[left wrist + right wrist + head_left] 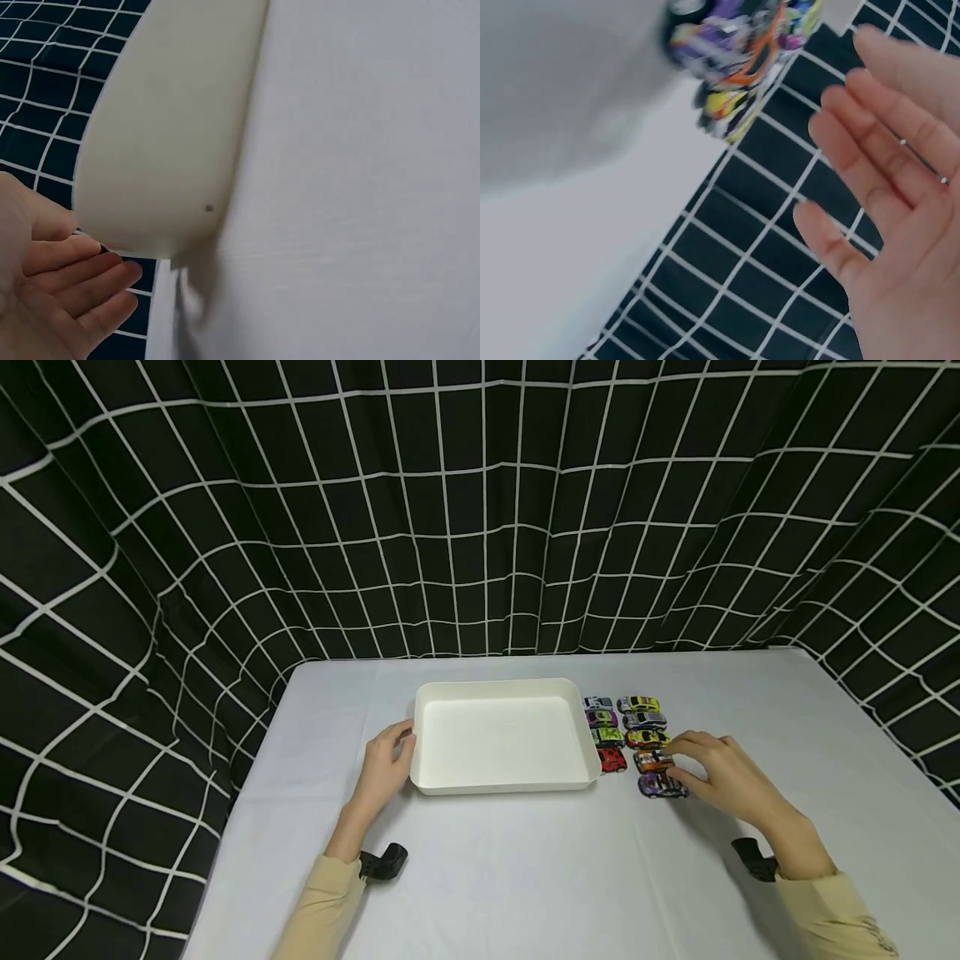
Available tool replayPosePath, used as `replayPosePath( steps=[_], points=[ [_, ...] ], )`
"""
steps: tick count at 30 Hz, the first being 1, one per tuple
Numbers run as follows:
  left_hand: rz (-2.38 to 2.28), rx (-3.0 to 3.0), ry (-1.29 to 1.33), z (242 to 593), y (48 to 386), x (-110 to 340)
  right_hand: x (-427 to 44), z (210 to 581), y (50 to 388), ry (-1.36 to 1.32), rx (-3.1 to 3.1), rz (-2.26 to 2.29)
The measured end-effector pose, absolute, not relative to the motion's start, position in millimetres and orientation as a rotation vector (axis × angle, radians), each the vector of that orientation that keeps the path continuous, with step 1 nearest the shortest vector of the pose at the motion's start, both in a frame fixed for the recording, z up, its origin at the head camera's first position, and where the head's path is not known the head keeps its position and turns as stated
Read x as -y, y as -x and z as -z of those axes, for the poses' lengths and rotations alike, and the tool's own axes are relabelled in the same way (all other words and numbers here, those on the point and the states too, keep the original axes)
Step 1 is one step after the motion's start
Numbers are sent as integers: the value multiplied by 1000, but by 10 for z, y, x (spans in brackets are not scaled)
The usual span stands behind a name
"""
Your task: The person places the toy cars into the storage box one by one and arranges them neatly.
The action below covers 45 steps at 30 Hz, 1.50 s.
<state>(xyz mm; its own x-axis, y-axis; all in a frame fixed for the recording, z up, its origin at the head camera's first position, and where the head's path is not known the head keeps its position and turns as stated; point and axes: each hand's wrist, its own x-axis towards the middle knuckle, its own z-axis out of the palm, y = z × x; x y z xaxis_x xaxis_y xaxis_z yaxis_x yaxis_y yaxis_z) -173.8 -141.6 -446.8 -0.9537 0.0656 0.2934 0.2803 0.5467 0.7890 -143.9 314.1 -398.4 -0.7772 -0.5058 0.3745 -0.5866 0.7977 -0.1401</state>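
Hovering at the near end of a cluster of toy cars (652,762), a person's right hand (712,772) held its thumb and fingers apart, with no car visibly gripped between them. Whether a fingertip touched one could not be told, even from close by. The left hand (386,764) rested at the left wall of a white tray (504,735), fingers loosely extended rather than clamped, seemingly there to steady it.

The step in hand appeared to be the singling out of one car for pickup, probably the orange car (649,759) or the yellow-and-red car (643,737) just behind it. The next move, by this onlooker's judgement, called for a narrow pinch on a single body; so tightly were the cars parked that a broad grasp could have dragged a neighbour along.

Nine cars showed on the white surface (487,868), all to the tray's right, in two columns. Crowded along the tray's right wall, which partly hid some, were a pale car (598,702), a purple-and-green car (602,718), a lime car (608,737) and a red car (613,760). The outer column ran from a yellow car (640,703) at the far end, past a silver-blue car (645,720), to a purple car (660,785) nearest the person. Their busy, race-style markings blurred when seen from the right wrist.
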Motion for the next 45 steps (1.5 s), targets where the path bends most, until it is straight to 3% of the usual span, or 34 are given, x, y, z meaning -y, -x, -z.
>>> replayPosePath(
  steps=[30, 45],
  points=[
    [1694, 2480, 203, 4565, 1739, 1421, -3220, 4309, 1389, -900, 2698, -347],
    [1675, 2511, 172, 4541, 1736, 1422, -3100, 4008, 1522, -1065, 2545, -414]
  ],
)
